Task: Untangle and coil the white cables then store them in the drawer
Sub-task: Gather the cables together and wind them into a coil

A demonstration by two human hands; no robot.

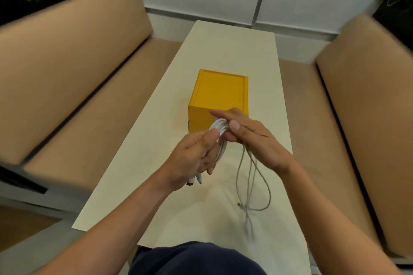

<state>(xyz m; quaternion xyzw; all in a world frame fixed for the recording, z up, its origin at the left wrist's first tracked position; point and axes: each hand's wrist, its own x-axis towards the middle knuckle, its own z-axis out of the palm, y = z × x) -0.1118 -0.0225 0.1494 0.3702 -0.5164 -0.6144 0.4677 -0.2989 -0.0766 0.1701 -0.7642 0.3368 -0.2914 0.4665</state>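
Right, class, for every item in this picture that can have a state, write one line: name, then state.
left hand: grips the white cable coil.
right hand: pinches the coil under its thumb.
white cable coil: wound in loops, held above the table.
loose cable: uncoiled, hanging in loops below the right hand.
yellow drawer box: on the table, drawers look shut.

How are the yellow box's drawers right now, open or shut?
Shut. The drawer fronts of the yellow box sit flush, one above the other, nothing pulled out. The right hand hides part of them.
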